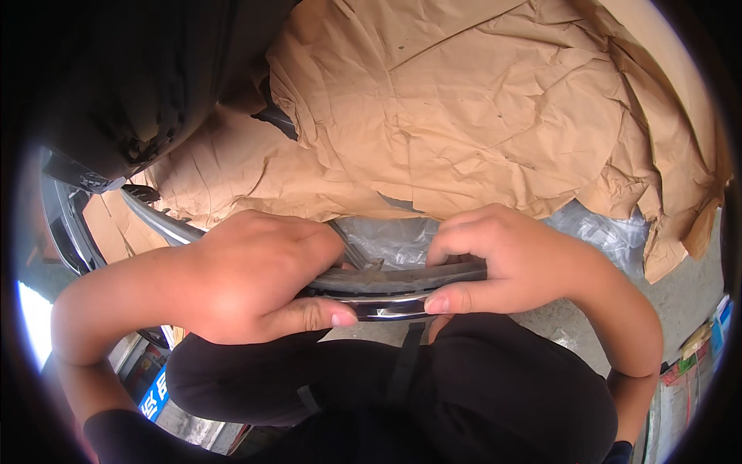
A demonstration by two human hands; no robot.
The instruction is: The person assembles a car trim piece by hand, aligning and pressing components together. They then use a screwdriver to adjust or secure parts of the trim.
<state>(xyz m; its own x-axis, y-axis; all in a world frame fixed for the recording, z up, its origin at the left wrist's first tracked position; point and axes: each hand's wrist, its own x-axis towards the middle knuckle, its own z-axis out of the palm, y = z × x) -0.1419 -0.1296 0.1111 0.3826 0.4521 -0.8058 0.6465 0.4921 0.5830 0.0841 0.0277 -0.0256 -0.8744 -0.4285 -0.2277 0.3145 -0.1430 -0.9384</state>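
A curved, dull grey rubber-like strip (402,277) crosses in front of me, just above my knees. Along its near side runs a glossy black edge (386,306) with bright reflections. My left hand (263,271) is closed over the strip's left part, its thumb pressed at the near side and the other fingertips hidden behind. On the right part, my right hand (495,259) grips the strip, thumb on the glossy edge and fingers curled over the top. A gap of bare strip shows between the hands. I cannot make out whether the strip is seated on the edge.
Crumpled brown paper (464,116) spreads beyond my hands, with clear plastic sheeting (386,236) under its near border. A large black shape (147,77) hangs at the upper left. Another grey curved strip section (166,223) shows left of my wrist. My dark-clad legs (502,371) are below.
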